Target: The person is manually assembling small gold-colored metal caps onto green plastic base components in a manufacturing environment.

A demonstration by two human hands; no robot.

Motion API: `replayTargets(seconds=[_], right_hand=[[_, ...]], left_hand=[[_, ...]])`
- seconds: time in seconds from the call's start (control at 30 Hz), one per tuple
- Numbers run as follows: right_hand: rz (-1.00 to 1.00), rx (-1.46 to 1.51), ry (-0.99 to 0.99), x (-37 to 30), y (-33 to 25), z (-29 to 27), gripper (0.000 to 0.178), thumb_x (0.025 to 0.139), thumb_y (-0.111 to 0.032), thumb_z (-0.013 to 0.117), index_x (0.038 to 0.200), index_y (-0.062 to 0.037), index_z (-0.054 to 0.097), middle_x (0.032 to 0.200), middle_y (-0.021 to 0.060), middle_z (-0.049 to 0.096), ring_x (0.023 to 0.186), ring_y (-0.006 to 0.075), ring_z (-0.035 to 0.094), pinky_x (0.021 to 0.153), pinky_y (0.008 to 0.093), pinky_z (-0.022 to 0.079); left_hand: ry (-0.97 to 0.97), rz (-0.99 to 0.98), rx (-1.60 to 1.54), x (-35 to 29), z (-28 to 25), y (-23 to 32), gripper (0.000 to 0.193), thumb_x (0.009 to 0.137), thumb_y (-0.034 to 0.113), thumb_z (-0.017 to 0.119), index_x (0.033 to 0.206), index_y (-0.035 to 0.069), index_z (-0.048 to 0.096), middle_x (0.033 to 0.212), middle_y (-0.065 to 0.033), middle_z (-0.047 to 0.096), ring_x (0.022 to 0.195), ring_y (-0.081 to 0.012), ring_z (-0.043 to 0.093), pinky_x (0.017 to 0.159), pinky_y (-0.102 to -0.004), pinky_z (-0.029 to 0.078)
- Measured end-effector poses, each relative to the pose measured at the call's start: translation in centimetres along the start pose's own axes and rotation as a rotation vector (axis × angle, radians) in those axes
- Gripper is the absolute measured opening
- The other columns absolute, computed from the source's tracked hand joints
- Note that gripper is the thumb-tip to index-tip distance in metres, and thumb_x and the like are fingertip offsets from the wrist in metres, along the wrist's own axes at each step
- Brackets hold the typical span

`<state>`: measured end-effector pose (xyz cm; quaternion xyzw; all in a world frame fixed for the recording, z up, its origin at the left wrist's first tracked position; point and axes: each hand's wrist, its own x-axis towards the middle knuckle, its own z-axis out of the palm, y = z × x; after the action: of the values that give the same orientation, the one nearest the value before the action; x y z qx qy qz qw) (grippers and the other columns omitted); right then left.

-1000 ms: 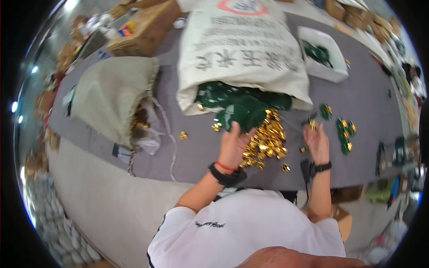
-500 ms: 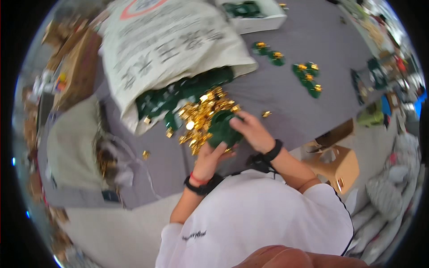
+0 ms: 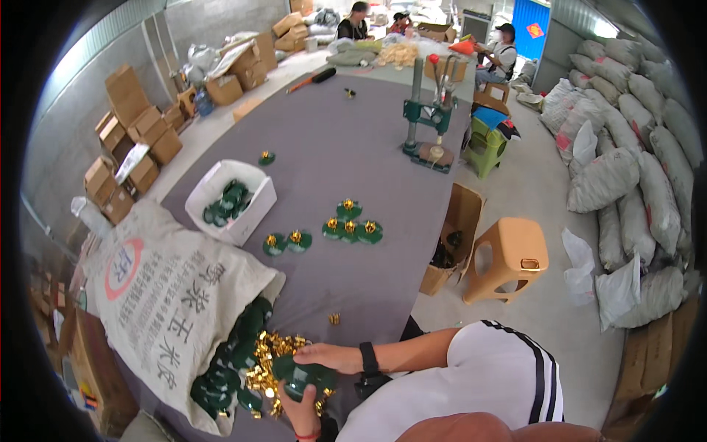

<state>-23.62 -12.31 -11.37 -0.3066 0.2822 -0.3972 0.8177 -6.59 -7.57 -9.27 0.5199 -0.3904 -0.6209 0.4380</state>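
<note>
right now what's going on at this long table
A person at a grey table has both hands on a green leaf-shaped piece: the right hand lies on top, the left hand grips from below. It sits over a heap of small gold pieces spilling with more green leaves from a printed sack. Finished gold-centred leaves lie further up, beside a white box.

Soft, even daylight fills the hall, brightest at the far open end. Shadows on the long grey felt-covered table (image 3: 353, 155) are faint. Fisheye bending curves the edges; black corners vignette. Focus is sharp.
</note>
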Motion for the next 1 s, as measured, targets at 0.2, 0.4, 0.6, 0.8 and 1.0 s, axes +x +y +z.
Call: replayTargets(seconds=[0.2, 0.4, 0.6, 0.8, 1.0], right_hand=[[-0.305, -0.391, 0.298, -0.8, -0.8, 0.6, 0.033, 0.094, -0.025, 0.049, 0.114, 0.0007, 0.055, 0.101, 0.0061, 0.062, 0.090, 0.0117, 0.055, 0.080, 0.0265, 0.045], [-0.881, -0.823, 0.561, -2.7, -2.1, 0.8, 0.029, 0.094, -0.021, 0.048, 0.118, -0.0048, 0.054, 0.101, 0.0120, 0.061, 0.088, 0.0220, 0.059, 0.078, 0.0311, 0.046], [-0.846, -0.796, 0.849, -4.4, -6.7, -2.4, 0.027, 0.095, -0.018, 0.046, 0.118, -0.0055, 0.053, 0.103, 0.0124, 0.061, 0.097, 0.0226, 0.058, 0.085, 0.0338, 0.044], [-1.368, -0.498, 1.413, -13.8, -18.9, -10.8, 0.027, 0.093, -0.018, 0.050, 0.113, 0.0003, 0.051, 0.107, 0.0094, 0.057, 0.097, 0.0159, 0.053, 0.088, 0.0309, 0.042], [-1.509, -0.733, 1.625, -21.3, -23.6, -14.2, 0.023, 0.087, -0.014, 0.057, 0.101, 0.0026, 0.052, 0.118, 0.0164, 0.054, 0.106, 0.0215, 0.052, 0.092, 0.0311, 0.039]], left_hand=[[0.059, -0.066, 0.061, 2.8, -0.8, -4.0, 0.057, 0.076, 0.015, 0.070, 0.124, 0.007, 0.042, 0.105, -0.0130, 0.053, 0.085, -0.0242, 0.057, 0.058, -0.0353, 0.057], [-0.061, -0.087, -0.135, 4.3, 1.1, -1.8, 0.038, 0.077, 0.013, 0.066, 0.109, 0.003, 0.048, 0.095, -0.0126, 0.059, 0.070, -0.0222, 0.062, 0.052, -0.0328, 0.056], [-0.145, -0.326, -0.434, 5.7, -2.0, -3.3, 0.047, 0.077, 0.033, 0.062, 0.116, 0.009, 0.052, 0.106, -0.0069, 0.061, 0.099, -0.0242, 0.059, 0.083, -0.0455, 0.049], [-0.247, -0.209, -0.712, 4.9, -1.7, -1.3, 0.053, 0.083, 0.036, 0.059, 0.126, 0.008, 0.049, 0.120, -0.0105, 0.055, 0.112, -0.0279, 0.052, 0.092, -0.0465, 0.044], [-0.178, -0.133, -0.834, 6.0, 0.0, -1.0, 0.052, 0.082, 0.040, 0.058, 0.125, 0.011, 0.051, 0.117, -0.0102, 0.057, 0.110, -0.0254, 0.053, 0.088, -0.0472, 0.048]])
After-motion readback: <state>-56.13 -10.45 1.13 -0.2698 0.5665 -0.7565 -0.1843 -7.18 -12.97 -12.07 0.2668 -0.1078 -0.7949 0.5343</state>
